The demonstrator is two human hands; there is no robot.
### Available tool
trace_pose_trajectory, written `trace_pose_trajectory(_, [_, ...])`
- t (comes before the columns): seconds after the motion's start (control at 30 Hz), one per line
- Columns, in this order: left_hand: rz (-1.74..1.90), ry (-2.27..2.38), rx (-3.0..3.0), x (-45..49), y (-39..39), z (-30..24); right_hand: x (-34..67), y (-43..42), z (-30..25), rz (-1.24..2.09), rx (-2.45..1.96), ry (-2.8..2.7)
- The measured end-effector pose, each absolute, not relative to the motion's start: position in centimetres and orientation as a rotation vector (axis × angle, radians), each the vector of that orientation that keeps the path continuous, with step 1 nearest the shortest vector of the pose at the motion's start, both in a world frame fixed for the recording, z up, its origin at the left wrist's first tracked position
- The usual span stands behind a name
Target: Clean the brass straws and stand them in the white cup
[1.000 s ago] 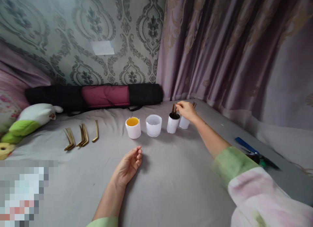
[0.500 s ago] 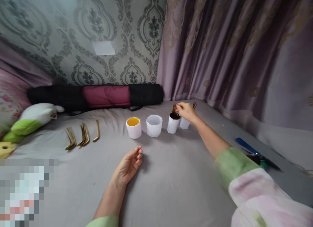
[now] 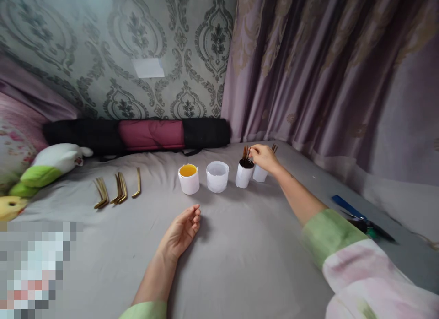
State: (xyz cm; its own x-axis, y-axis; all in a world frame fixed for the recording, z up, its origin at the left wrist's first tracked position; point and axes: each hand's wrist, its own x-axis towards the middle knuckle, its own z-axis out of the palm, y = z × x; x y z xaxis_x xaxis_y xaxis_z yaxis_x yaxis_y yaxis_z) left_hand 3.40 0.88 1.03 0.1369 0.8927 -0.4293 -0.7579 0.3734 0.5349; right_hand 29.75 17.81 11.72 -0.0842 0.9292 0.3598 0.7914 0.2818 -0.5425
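Note:
Fingers pinched, my right hand (image 3: 265,158) is over the narrow white cup with a dark inside (image 3: 243,175), at the thin brown sticks (image 3: 245,153) that stand up out of it. It appears to grip one of them; the fingertips partly hide it. Behind that hand is another white cup (image 3: 260,173) with similar stick ends. On the sheet, my left hand (image 3: 183,232) lies palm up with loosely curled, closed fingers and nothing visible in them. Beyond it stand a white tub with a yellow inside (image 3: 189,183) and a translucent white tub (image 3: 217,181).
Bent gold-coloured rods (image 3: 119,189) lie in small groups on the grey sheet (image 3: 240,255) at left. Plush toys (image 3: 51,165) sit farther left. A black and maroon long bag (image 3: 151,135) lies along the wall. Scissors with a blue part (image 3: 348,207) are at right.
The view has shifted slightly, so everything sits a little farther right. My right hand remains at the dark cup's sticks, and my left hand stays where it was.

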Motion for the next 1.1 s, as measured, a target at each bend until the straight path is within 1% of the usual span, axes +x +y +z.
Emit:
trace_pose_trajectory(0.83, [1.202,0.776,0.206,3.3,0.8,1.1,29.5,17.1,13.4,0.146,-1.488,-1.723])
trace_pose_trajectory(1.1, [1.204,0.769,0.205,3.4,0.8,1.3,28.9,16.2,14.3,0.194,-1.412,-1.628])
